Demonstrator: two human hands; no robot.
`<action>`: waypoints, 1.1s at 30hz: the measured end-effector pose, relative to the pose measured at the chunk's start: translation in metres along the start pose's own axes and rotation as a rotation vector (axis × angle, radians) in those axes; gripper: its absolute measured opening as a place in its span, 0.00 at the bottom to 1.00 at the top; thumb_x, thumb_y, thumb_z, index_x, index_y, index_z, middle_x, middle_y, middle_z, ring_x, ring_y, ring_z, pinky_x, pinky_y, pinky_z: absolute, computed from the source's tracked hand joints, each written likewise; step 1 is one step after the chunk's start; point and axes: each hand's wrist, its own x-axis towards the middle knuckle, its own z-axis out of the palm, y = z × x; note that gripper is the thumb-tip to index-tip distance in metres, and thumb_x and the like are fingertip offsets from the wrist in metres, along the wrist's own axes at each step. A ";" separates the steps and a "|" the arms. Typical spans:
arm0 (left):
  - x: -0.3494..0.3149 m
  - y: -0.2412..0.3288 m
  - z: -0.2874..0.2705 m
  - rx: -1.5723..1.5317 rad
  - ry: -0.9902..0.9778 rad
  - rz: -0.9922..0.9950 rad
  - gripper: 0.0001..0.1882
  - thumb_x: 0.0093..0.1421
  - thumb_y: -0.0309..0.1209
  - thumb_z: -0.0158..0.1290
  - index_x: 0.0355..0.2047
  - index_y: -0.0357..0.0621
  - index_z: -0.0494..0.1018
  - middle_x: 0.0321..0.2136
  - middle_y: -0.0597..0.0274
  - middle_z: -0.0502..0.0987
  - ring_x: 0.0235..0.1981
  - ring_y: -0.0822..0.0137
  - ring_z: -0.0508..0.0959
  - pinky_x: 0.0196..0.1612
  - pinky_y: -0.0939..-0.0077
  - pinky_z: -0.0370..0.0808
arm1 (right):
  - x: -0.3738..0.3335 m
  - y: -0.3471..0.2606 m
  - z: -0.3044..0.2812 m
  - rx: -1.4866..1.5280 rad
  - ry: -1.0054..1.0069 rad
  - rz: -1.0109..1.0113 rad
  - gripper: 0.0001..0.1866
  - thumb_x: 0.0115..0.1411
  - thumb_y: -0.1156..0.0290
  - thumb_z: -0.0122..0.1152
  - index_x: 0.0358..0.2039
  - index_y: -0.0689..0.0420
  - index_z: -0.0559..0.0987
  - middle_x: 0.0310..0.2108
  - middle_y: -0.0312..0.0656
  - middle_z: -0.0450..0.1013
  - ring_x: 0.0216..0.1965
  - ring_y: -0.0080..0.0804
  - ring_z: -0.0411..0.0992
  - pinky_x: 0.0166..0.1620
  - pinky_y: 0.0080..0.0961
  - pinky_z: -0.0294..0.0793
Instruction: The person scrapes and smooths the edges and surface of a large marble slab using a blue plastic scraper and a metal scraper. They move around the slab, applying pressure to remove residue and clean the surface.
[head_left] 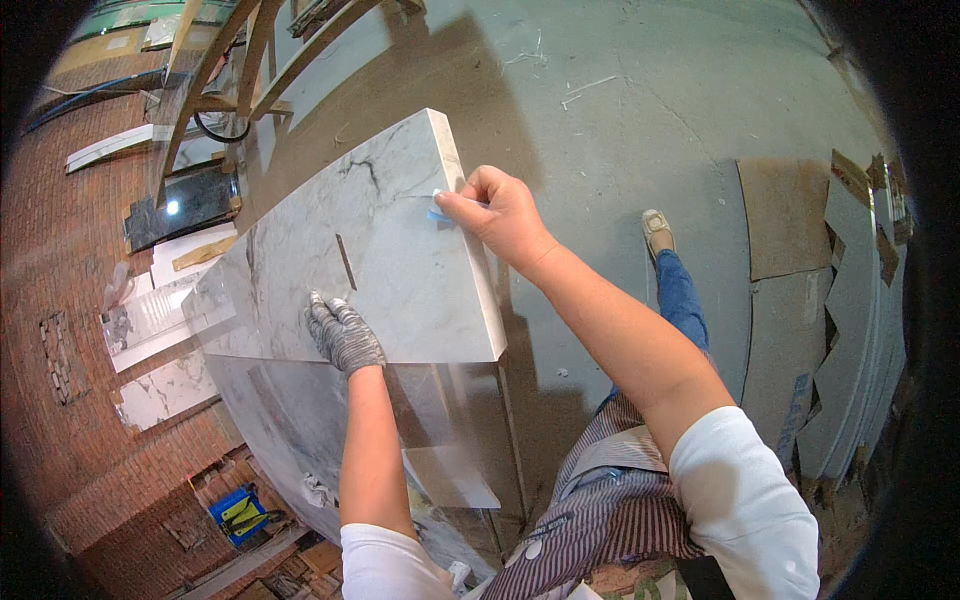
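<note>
A white marble-look slab (400, 270) with grey veins and a thick pale edge lies in front of me. My left hand (342, 332), in a grey-striped glove, rests on it with the fingers stretched out. At the slab's right edge my bare right hand (493, 212) is closed in a pinch. Between its thumb and fingers shows a small blue and white piece (437, 212), too small to name, close to the slab's surface. A thin dark strip (346, 262) marks the slab between my hands; I cannot tell whether it is a slot or a loose piece.
Clear plastic sheeting (290, 420) hangs below the slab's near side. A wooden frame (255, 60) stands at the far left. Slab pieces (165, 320) lean at the brick wall (70, 250). Cardboard (787, 220) and stacked panels (850, 330) stand on the right. White scraps lie on the grey floor.
</note>
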 end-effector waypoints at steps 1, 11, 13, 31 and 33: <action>0.000 -0.002 0.000 -0.006 0.005 0.000 0.25 0.67 0.40 0.39 0.59 0.37 0.62 0.59 0.39 0.62 0.61 0.47 0.62 0.64 0.58 0.59 | 0.002 -0.003 0.001 0.011 0.002 0.019 0.19 0.55 0.58 0.69 0.22 0.58 0.72 0.20 0.38 0.71 0.22 0.21 0.66 0.27 0.24 0.70; -0.001 -0.003 0.000 -0.012 0.016 -0.014 0.25 0.67 0.40 0.39 0.58 0.37 0.63 0.58 0.37 0.63 0.61 0.45 0.63 0.63 0.57 0.60 | -0.114 0.054 -0.028 -0.193 -0.537 -0.044 0.20 0.51 0.58 0.72 0.20 0.58 0.72 0.19 0.36 0.70 0.22 0.24 0.67 0.29 0.24 0.70; 0.000 -0.003 -0.001 0.014 0.007 -0.010 0.25 0.67 0.40 0.39 0.58 0.37 0.63 0.58 0.37 0.63 0.61 0.45 0.62 0.63 0.57 0.60 | -0.104 0.050 -0.035 -0.084 -0.620 0.046 0.19 0.51 0.59 0.72 0.20 0.59 0.73 0.19 0.36 0.70 0.23 0.22 0.67 0.29 0.23 0.69; -0.005 0.000 -0.008 -0.044 -0.007 -0.054 0.24 0.65 0.37 0.40 0.58 0.36 0.62 0.57 0.38 0.62 0.60 0.45 0.63 0.62 0.56 0.61 | -0.065 0.035 -0.013 -0.138 -0.273 -0.099 0.19 0.49 0.62 0.73 0.19 0.59 0.72 0.19 0.38 0.70 0.22 0.25 0.67 0.26 0.25 0.68; -0.004 0.002 -0.007 -0.012 -0.005 -0.045 0.24 0.65 0.37 0.40 0.58 0.36 0.62 0.58 0.37 0.62 0.60 0.45 0.63 0.62 0.56 0.61 | -0.025 0.031 -0.009 -0.213 -0.160 -0.178 0.20 0.50 0.59 0.72 0.20 0.60 0.72 0.18 0.40 0.70 0.22 0.26 0.67 0.26 0.26 0.68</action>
